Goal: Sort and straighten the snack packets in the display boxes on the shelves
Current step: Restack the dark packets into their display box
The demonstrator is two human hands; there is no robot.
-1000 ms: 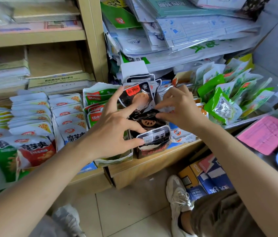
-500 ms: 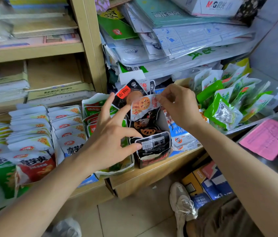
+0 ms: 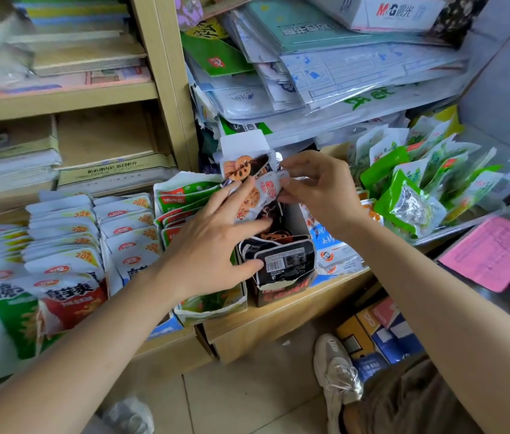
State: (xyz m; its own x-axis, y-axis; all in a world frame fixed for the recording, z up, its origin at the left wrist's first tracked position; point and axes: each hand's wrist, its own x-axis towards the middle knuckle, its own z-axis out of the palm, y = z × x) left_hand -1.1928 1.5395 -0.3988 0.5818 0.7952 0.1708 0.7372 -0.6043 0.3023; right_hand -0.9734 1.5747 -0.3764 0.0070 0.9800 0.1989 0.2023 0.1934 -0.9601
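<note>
Since half a second ago, our right hand (image 3: pixel 319 189) has lifted one white packet (image 3: pixel 267 191) from the row (image 3: pixel 278 238) and pinches it tilted, at 12 o'clock over the black box (image 3: pixel 282 291). Left hand (image 3: pixel 216 242), fingers straight, presses the row. Likely a misfit, awaiting reseating.

Location type: small retail shop. Wooden shelves (image 3: pixel 59 101) are carrying goods in quantity. Open display boxes (image 3: pixel 282 291) are standing side by side along the lower shelf, each presenting many identical snack packets (image 3: pixel 66 233) in overlapping rows, printed fronts facing outward, some bearing "20%" marks. Green packets (image 3: pixel 404 195) are crowding the right end. Above them, plastic-wrapped stationery (image 3: pixel 357 73) is lying in deep stacks, with a branded carton (image 3: pixel 397 10) sitting on top. Paper reams (image 3: pixel 9 164) are occupying the left bay. Further cartons (image 3: pixel 372 333) are sitting on the tiled floor (image 3: pixel 247 402) below the shelf.
</note>
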